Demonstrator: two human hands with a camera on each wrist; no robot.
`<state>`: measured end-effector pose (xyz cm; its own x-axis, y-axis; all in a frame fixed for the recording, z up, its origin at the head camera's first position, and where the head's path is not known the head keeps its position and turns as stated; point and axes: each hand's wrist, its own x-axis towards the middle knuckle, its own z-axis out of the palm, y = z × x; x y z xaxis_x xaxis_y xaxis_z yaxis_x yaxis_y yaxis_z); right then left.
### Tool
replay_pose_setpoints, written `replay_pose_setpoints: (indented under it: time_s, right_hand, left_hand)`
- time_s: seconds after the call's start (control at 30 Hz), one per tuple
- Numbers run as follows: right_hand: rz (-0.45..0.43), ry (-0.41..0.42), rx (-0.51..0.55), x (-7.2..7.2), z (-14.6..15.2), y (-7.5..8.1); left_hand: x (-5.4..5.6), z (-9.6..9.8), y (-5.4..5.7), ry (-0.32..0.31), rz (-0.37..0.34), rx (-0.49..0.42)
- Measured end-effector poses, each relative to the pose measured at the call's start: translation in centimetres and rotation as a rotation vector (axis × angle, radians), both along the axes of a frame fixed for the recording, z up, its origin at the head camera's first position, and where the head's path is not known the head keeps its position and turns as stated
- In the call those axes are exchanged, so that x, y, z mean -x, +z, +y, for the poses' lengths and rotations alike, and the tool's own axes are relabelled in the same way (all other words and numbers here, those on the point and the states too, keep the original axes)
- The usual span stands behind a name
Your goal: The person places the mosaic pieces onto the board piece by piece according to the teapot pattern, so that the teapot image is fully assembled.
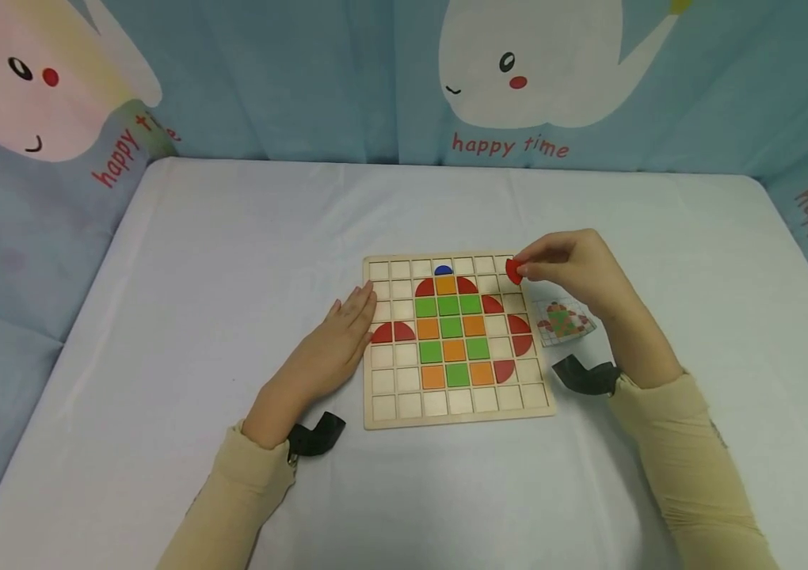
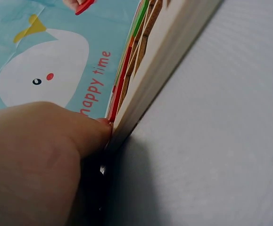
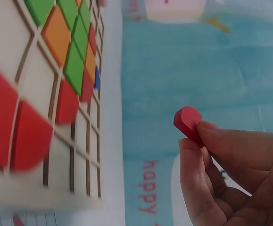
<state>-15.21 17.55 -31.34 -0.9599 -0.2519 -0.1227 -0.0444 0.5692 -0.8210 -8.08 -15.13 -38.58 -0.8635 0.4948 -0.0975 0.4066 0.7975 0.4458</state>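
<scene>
A wooden grid board [image 1: 391,405] lies on the table, with green and orange square tiles in its middle columns. Red quarter-round tiles sit about them, and a small blue half-round piece [image 1: 443,270] is in the top row. My left hand [image 1: 333,344] rests at the board's left edge with its fingers extended, touching the rim. Over the board's top right corner, my right hand [image 1: 571,265] pinches a red rounded tile [image 3: 188,123] between thumb and fingers. In the right wrist view this tile is held apart from the grid.
A printed pattern card [image 1: 554,326] lies right of the board, beneath the right forearm's side. White cloth [image 1: 247,237] covers the table, and a blue curtain [image 1: 318,87] with whale prints hangs behind it. Black wrist mounts [image 1: 317,434] sit on both arms.
</scene>
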Motion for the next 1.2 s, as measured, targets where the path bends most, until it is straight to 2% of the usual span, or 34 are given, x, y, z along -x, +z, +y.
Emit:
replay_pose_setpoints:
  time_s: [0.33, 0.77, 0.97, 1.2]
  right_hand:
    - [-0.094, 0.071, 0.003, -1.0, -3.1, -0.8]
    - [-0.093, 0.238, -0.006, -2.2, -7.5, -2.3]
    - [-0.138, 0.299, -0.024, -2.9, -9.2, -3.0]
    - [-0.147, 0.36, -0.032, -3.7, -10.4, -3.9]
  left_hand:
    - [0.2, 0.2, 0.0, -0.013, -0.005, -0.004]
    - [0.2, 0.1, 0.0, -0.003, -0.003, 0.007]
    - [0.1, -0.2, 0.1, -0.003, -0.007, 0.013]
    - [0.0, -0.1, -0.1, 0.006, -0.018, 0.009]
